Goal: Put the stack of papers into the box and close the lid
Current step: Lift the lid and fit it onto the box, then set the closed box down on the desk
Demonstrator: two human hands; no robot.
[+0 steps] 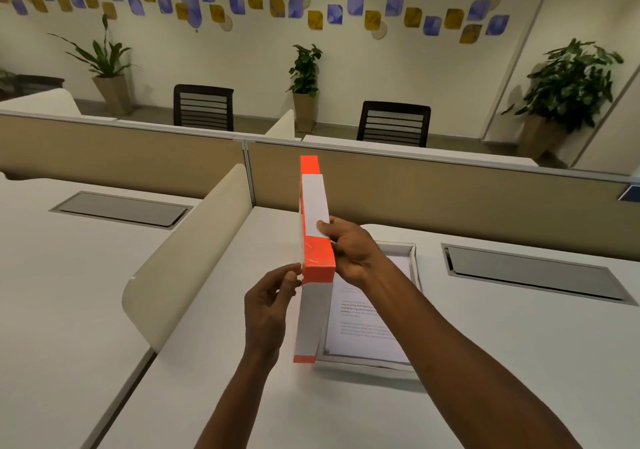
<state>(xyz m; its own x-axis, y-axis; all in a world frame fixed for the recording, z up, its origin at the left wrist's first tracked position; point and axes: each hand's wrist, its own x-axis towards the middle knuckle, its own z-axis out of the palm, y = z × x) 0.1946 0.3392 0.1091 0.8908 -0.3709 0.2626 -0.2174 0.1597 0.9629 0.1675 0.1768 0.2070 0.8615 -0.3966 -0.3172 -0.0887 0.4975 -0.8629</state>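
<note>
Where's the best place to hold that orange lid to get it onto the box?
By its two long side walls, one hand from each side. The lid stands on edge beside the box; gripping opposite sides lets it tip flat over the papers.

2 black chairs (203,107) and 3 potted plants (304,83) behind beige partitions (415,185)

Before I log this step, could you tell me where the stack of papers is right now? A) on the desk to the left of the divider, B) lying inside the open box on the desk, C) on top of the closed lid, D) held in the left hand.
B: the printed papers lie inside the open box on the desk, while both hands hold the orange-and-white lid on edge above its left side.
</note>
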